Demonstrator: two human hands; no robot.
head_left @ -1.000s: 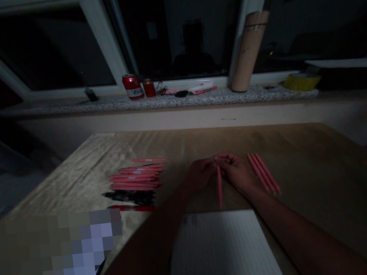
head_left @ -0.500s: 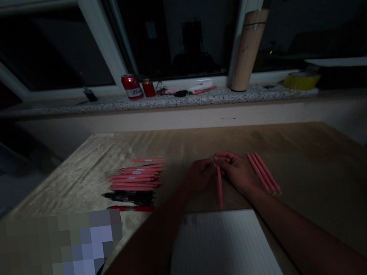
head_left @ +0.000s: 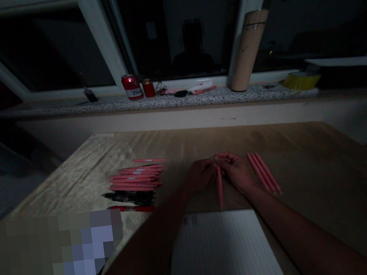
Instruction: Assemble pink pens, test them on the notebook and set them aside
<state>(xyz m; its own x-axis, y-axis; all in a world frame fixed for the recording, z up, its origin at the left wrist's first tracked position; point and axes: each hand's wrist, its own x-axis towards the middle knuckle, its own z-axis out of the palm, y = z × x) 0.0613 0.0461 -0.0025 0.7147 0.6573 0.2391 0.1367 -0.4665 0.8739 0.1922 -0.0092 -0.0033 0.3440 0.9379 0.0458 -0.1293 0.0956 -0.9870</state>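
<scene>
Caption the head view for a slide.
Right hand holds a pink pen, left hand close by, between a group of pens and three more pink pens.

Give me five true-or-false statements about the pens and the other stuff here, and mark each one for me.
1. The right hand holds a pink pen. True.
2. The red-and-white can stands on the table. False: the can stands on the windowsill.
3. Three pink pens lie side by side to the right of the right hand. True.
4. The lined paper lies between the hands and the window. False: the lined paper lies on the near side of the hands.
5. The black pens lie between the pink pile and the red pen. True.
</scene>
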